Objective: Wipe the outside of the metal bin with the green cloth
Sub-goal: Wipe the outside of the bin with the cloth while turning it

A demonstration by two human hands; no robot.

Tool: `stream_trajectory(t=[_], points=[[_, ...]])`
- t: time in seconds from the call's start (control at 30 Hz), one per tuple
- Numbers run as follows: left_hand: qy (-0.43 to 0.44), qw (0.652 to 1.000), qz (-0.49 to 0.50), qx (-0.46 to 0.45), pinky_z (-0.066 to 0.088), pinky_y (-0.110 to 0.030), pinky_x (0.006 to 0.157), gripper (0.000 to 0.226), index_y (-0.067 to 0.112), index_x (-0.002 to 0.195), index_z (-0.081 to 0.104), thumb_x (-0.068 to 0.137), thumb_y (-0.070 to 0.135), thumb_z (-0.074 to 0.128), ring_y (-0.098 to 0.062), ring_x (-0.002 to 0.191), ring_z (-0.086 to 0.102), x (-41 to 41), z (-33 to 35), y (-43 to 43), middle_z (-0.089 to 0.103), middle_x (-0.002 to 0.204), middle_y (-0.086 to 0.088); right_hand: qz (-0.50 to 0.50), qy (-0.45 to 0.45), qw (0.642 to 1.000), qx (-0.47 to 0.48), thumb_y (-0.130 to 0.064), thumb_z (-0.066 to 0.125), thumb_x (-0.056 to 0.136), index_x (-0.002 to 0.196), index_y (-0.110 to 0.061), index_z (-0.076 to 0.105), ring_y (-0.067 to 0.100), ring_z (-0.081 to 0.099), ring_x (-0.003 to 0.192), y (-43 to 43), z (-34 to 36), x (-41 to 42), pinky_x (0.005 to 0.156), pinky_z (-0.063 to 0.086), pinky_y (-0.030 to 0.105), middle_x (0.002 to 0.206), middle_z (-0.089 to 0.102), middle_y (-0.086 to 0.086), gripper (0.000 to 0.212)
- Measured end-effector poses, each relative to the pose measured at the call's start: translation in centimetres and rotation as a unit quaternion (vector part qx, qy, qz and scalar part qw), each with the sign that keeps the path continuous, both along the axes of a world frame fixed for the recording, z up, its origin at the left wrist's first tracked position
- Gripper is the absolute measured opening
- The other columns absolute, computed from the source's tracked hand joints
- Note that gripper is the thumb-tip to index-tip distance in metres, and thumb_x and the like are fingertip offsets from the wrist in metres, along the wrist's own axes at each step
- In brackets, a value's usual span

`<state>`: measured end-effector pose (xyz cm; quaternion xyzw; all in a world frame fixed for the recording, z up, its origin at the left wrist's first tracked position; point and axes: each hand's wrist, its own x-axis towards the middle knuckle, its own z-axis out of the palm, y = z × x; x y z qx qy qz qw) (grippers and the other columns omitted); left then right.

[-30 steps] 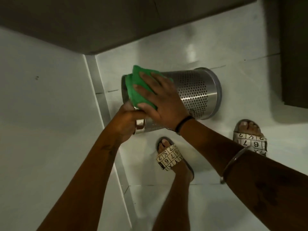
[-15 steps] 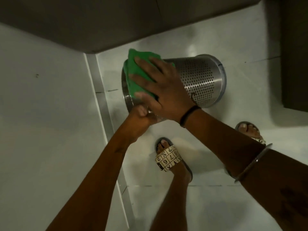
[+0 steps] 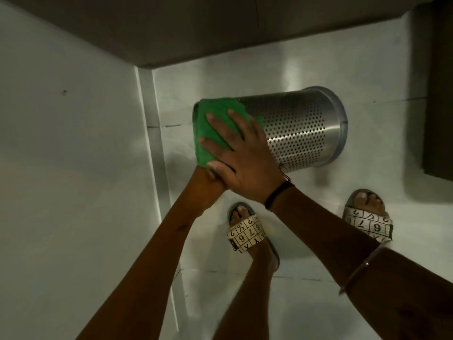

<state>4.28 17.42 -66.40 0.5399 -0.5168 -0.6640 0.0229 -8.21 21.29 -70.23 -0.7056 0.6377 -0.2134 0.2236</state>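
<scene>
The perforated metal bin (image 3: 297,130) is held tipped on its side above the floor, its solid base pointing right. A green cloth (image 3: 209,126) covers the bin's left end near the rim. My right hand (image 3: 242,153) lies flat on the cloth with fingers spread, pressing it against the bin's wall. My left hand (image 3: 204,186) grips the bin's lower rim from underneath, mostly hidden by my right hand and the cloth. The bin's opening is hidden.
A white wall (image 3: 68,168) stands close on the left, meeting the pale tiled floor (image 3: 306,303) at a skirting strip. A dark surface (image 3: 196,28) runs overhead and a dark panel (image 3: 438,94) is at the right. My sandalled feet (image 3: 247,234) stand below the bin.
The bin has tilted and swung so its base points further right and lower. My right hand with the cloth slid slightly over the bin's left end. My left hand stays under the rim.
</scene>
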Motion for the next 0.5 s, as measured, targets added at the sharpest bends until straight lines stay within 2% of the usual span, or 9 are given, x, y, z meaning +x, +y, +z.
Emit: stream_trajectory(t=[0.03,0.1,0.13,0.2,0.27,0.33,0.4,0.43,0.5], points=[[0.001,1.000,-0.001,0.002,0.057,-0.020,0.078,0.024,0.028,0.103,0.058,0.082,0.018,0.064,-0.020,0.094,0.066,0.4,0.1,0.1,0.066,0.103,0.005,0.023,0.020,1.000,0.003,-0.049,0.035,0.098,0.143,-0.029,0.042,0.042,0.026,0.145,0.9,-0.5,-0.8,0.116,0.021,0.065,0.158,0.038,0.011,0.050],[-0.018,1.000,-0.012,0.013,0.057,-0.039,0.086,0.033,0.030,0.096,0.061,0.082,0.001,0.066,-0.028,0.098,0.066,1.1,0.0,0.1,0.068,0.100,0.004,-0.032,0.068,0.996,0.042,-0.043,0.033,0.098,0.146,-0.025,0.034,0.045,0.027,0.146,2.7,-2.4,-4.1,0.116,0.024,0.068,0.158,0.036,0.016,0.051],[-0.010,0.999,-0.003,0.037,0.056,-0.041,0.087,0.034,0.028,0.097,0.064,0.083,-0.003,0.064,-0.029,0.102,0.066,1.3,-0.1,0.0,0.070,0.102,0.001,-0.101,0.079,0.989,0.076,-0.038,0.030,0.099,0.148,-0.022,0.033,0.044,0.028,0.147,3.4,-3.4,-6.2,0.116,0.026,0.066,0.158,0.035,0.017,0.052],[0.046,0.993,0.042,0.096,0.057,-0.034,0.080,0.026,0.027,0.102,0.068,0.088,0.007,0.059,-0.022,0.104,0.068,0.8,-0.1,-0.6,0.074,0.105,0.001,-0.259,0.059,0.954,0.141,-0.037,0.022,0.099,0.147,-0.016,0.043,0.039,0.029,0.147,3.3,-4.7,-10.6,0.118,0.027,0.055,0.158,0.037,0.015,0.056],[0.077,0.984,0.097,0.128,0.059,-0.031,0.075,0.027,0.028,0.114,0.065,0.090,0.018,0.058,-0.017,0.105,0.068,-0.5,-0.3,-1.6,0.073,0.111,0.004,-0.312,0.021,0.932,0.185,-0.040,0.021,0.100,0.142,-0.019,0.050,0.035,0.032,0.146,0.9,-4.4,-12.7,0.118,0.027,0.052,0.157,0.041,0.010,0.056],[0.043,0.989,0.116,0.086,0.059,-0.029,0.070,0.038,0.024,0.124,0.059,0.087,0.016,0.064,-0.015,0.104,0.069,-2.1,-0.5,-2.7,0.072,0.111,0.007,-0.237,-0.035,0.956,0.171,-0.038,0.027,0.102,0.138,-0.019,0.055,0.036,0.040,0.141,-2.6,-2.7,-11.5,0.117,0.030,0.053,0.153,0.047,0.012,0.049],[0.025,0.993,0.105,0.055,0.060,-0.028,0.069,0.042,0.023,0.120,0.060,0.080,0.014,0.070,-0.013,0.098,0.071,-3.1,-0.6,-2.5,0.074,0.106,0.008,-0.109,-0.062,0.986,0.115,-0.037,0.029,0.101,0.138,-0.018,0.054,0.035,0.044,0.139,-5.1,-0.7,-7.8,0.116,0.032,0.053,0.151,0.049,0.012,0.048],[0.020,0.995,0.088,0.053,0.060,-0.028,0.071,0.042,0.027,0.116,0.062,0.077,0.014,0.070,-0.013,0.098,0.071,-3.2,-0.4,-2.0,0.074,0.104,0.008,-0.053,-0.057,0.993,0.084,-0.038,0.029,0.101,0.140,-0.020,0.052,0.033,0.043,0.140,-5.3,0.2,-5.9,0.116,0.032,0.052,0.152,0.048,0.011,0.049],[0.017,0.998,0.027,0.053,0.059,-0.021,0.069,0.041,0.044,0.098,0.067,0.078,0.008,0.067,-0.007,0.093,0.070,-2.7,0.4,-0.5,0.074,0.096,0.017,0.004,-0.044,0.997,0.059,-0.041,0.029,0.101,0.144,-0.024,0.046,0.034,0.037,0.143,-3.9,1.2,-3.9,0.118,0.027,0.055,0.155,0.043,0.008,0.049]])
